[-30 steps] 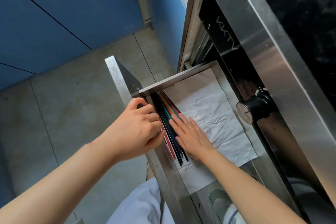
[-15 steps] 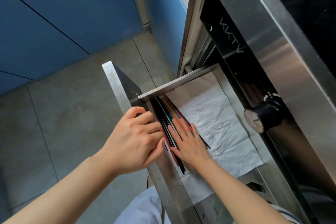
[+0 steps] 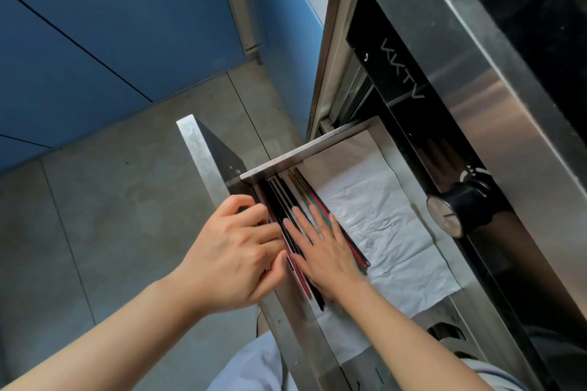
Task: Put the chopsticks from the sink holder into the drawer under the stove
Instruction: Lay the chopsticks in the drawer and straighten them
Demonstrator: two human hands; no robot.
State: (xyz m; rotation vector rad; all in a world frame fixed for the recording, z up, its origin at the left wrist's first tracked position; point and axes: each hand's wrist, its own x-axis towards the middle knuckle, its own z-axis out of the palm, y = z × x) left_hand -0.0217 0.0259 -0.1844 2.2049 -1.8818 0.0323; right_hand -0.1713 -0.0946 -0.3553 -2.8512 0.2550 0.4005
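Pressing flat, open right hand (image 3: 327, 251) has regathered splayed dark red-and-green chopsticks (image 3: 320, 209) against steel drawer (image 3: 305, 149) front edge; left hand (image 3: 235, 254) grips that edge.

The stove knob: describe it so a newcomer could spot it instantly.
Start at the steel stove front on the right, above the open drawer. The stove knob sticks out just over the drawer's white paper liner. It is the only round black piece there, with a silver face.
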